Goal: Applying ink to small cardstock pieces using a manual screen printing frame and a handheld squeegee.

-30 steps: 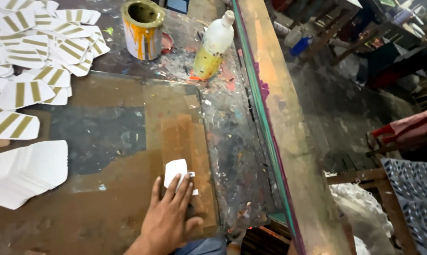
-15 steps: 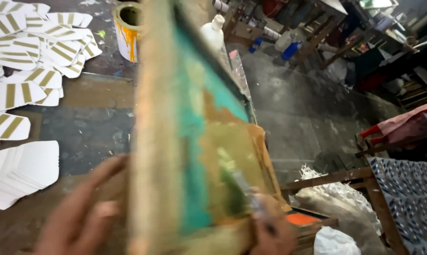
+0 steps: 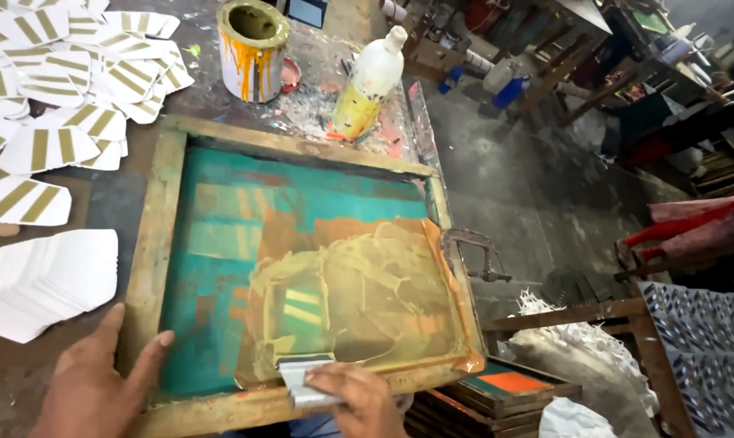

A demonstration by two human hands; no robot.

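A wooden screen-printing frame [image 3: 152, 243] lies flat on the table, its teal mesh smeared with gold ink [image 3: 359, 300]. My left hand [image 3: 99, 381] rests open on the frame's near left corner. My right hand [image 3: 359, 397] grips a small grey squeegee [image 3: 302, 380] at the near edge of the mesh, in the gold ink. A stack of blank white cards [image 3: 46, 280] sits just left of the frame.
Printed white cards with gold stripes [image 3: 58, 122] are spread at the back left. A paint-dripped tin [image 3: 253, 49] and a white plastic bottle [image 3: 371, 85] stand behind the frame. A metal clamp [image 3: 472, 251] holds the frame's right side. Stacked frames [image 3: 505, 389] lie below the table edge.
The frame swung down from raised to flat on the table, covering the spot where a white card lay. My right hand now holds the squeegee on the mesh; my left rests on the frame.
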